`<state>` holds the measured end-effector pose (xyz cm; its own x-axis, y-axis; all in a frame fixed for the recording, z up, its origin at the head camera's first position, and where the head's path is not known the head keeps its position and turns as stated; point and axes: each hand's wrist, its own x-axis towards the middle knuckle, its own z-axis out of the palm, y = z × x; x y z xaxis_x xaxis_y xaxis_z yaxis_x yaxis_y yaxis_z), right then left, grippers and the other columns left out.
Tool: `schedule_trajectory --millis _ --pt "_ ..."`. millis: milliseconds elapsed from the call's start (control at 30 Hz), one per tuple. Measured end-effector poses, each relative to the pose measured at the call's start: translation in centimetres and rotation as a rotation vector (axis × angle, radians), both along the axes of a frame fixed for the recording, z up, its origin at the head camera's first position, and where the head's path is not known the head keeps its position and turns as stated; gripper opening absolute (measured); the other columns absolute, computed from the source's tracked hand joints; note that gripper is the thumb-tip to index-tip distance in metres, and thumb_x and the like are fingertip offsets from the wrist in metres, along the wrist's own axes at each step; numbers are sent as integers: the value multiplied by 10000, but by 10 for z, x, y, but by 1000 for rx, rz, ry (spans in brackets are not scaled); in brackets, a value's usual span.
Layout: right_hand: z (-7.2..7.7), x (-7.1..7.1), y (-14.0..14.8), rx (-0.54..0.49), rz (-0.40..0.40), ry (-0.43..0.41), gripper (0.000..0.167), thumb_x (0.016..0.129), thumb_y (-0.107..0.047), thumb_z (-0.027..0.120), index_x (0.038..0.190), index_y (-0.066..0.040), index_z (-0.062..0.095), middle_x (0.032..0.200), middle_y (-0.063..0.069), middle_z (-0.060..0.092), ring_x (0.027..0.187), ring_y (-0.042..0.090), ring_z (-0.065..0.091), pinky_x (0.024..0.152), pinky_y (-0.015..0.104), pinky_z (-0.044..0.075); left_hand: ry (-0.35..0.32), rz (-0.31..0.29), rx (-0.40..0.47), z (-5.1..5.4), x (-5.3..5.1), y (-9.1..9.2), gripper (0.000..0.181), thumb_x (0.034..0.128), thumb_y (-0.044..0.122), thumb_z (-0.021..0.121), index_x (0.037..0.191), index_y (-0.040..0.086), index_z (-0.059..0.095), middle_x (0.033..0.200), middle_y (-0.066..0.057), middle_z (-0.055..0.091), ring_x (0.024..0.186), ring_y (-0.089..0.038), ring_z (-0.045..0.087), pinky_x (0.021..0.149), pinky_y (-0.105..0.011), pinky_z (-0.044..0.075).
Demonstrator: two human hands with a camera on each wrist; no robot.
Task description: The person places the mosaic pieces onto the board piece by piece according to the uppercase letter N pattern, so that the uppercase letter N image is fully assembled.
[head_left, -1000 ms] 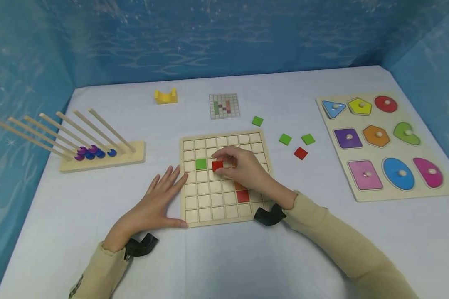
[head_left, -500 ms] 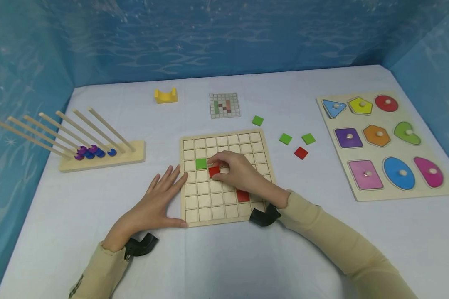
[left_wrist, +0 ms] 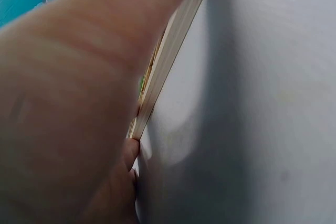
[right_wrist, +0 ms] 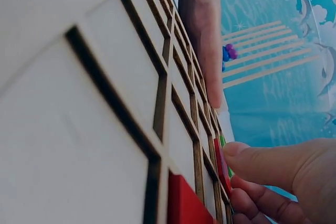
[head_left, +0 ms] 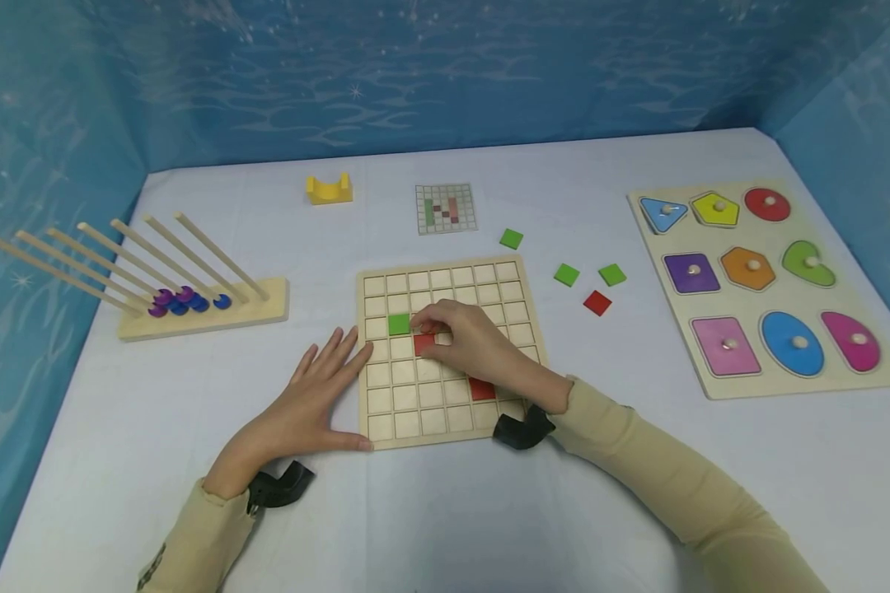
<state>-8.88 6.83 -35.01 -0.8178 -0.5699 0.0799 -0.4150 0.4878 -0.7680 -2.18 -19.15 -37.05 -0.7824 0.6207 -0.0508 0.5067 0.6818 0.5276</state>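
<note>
A wooden grid board (head_left: 386,428) lies on the white table. My right hand (head_left: 478,342) is over its middle, thumb and fingers pinching a red square tile (head_left: 423,344) at a cell. In the right wrist view the thumb lies against this red tile (right_wrist: 222,166); whether it is fully seated I cannot tell. A green tile (head_left: 399,324) sits in a cell up and to the left of it. Another red tile (head_left: 481,389) is in a lower cell, partly under the right wrist. My left hand (head_left: 307,412) has its fingers spread, fingertips and thumb touching the board's left edge.
Loose green tiles (head_left: 566,275) and one red tile (head_left: 597,303) lie right of the board. A small pattern card (head_left: 446,209) and a yellow block (head_left: 330,190) are behind it. A peg stand with beads (head_left: 267,305) is at left, a knobbed shape puzzle (head_left: 779,375) at right.
My right hand has moved slightly left and toward me with the red tile, bringing it down to a cell below and right of the green tile. The left hand stays put.
</note>
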Motion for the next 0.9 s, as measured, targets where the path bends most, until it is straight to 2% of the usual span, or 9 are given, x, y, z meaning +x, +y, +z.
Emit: schedule_trajectory --millis 200,400,533,667,767,900 --pt "16 -4 14 -5 -57 23 314 782 -52 757 1083 -49 667 981 50 638 882 177 571 768 307 467 -1 5 2 -1 1 0 1172 660 603 747 1500 52 145 1549 -141 -9 1393 -282 -84 1072 -491 -45" --pt "26 -6 66 -63 -217 40 301 810 -53 731 1102 -42 660 1014 77 642 925 221 580 823 400 459 4 1 4 0 1 0 1171 661 603 747 1498 45 146 1549 -139 -6 1393 -288 -79 1070 -495 -47" --pt "21 -4 110 -91 -357 50 323 816 -75 731 1126 -39 645 1031 98 642 941 218 574 816 343 440 3 -1 -3 1 0 0 1170 665 604 744 1498 44 143 1550 -136 -12 1393 -291 -81 1070 -496 -48" --pt "15 0 143 -83 -488 15 369 827 -69 719 1177 -14 618 1068 144 627 957 222 559 811 265 438 4 -1 -2 1 0 -1 1168 667 606 741 1498 44 142 1549 -138 -11 1393 -294 -79 1070 -496 -50" --pt "10 6 158 -56 -567 -14 388 836 -82 712 1198 7 604 1099 157 608 980 218 541 869 273 435 12 -4 6 0 -1 -1 1167 666 601 745 1498 43 145 1549 -142 -6 1393 -300 -74 1069 -499 -48" --pt "3 9 167 -21 -623 -26 404 848 -116 705 1215 13 594 1147 155 596 1028 222 520 894 266 422 29 -8 19 -2 -1 0 1166 664 593 752 1495 37 154 1547 -152 7 1392 -314 -60 1067 -507 -40"
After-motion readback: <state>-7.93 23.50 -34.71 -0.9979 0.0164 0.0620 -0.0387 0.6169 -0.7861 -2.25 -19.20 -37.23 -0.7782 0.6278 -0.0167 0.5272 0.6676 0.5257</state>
